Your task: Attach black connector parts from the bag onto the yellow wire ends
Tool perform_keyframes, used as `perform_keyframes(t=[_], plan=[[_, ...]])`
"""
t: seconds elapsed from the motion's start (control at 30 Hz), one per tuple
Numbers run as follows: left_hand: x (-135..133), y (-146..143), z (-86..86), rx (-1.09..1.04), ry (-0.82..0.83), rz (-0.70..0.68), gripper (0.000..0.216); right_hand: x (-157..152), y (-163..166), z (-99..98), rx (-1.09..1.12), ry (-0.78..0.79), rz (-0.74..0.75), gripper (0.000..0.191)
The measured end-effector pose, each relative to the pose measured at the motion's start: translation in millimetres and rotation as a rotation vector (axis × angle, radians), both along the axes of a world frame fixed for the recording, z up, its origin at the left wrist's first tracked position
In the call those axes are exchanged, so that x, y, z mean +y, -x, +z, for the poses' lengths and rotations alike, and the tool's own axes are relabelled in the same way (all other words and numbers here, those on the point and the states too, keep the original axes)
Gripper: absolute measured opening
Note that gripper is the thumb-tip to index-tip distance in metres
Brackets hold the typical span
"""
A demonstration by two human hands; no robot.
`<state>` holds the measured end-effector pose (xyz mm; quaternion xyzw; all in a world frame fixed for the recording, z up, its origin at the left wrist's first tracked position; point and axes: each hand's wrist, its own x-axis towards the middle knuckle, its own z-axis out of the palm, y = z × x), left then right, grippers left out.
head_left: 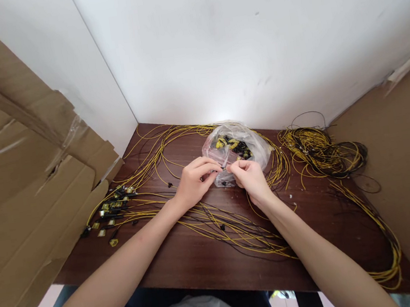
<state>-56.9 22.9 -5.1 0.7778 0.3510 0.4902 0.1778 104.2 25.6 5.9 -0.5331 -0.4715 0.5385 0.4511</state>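
My left hand [196, 179] is pinching a small black piece [223, 167]; just right, my right hand [251, 180] is curling narrowly, its grip unclear. Beneath them a clear plastic bag [264, 151] is sitting; farther right, yellow-and-black wires [308, 147] are lying tangled.

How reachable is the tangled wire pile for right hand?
Likely yes: only the bag's edge and loose wires separate the right hand from the pile, though it seems occupied with a small part.

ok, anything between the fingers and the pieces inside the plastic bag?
Nothing separate visible. Between the left hand, right hand and the black and yellow pieces, only the bag's own near side, crumpled clear plastic, appears to intervene. The yellow wires lie outside that gap.
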Motion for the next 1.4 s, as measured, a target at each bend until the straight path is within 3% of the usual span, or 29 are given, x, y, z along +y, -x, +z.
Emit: perform_keyframes(t=[0.37, 0.87, 1.4], plan=[[-1.0, -1.6, 3.5, -0.050, 0.062, -0.038, 0.010, 0.8, 0.3, -1.2, 0.012, -0.017, 0.006, 0.020], [-2.7, -9.2, 3.4, -0.242, 0.359, -0.069, 0.006, -1.6, 2.4, 0.8, -0.017, -0.027, 0.019, 0.018], [-0.4, -9.1, 4.0, -0.239, 0.352, 0.008, 0.009, -0.4, 1.6, -5.3, -0.046, -0.125, 0.099, 0.022]])
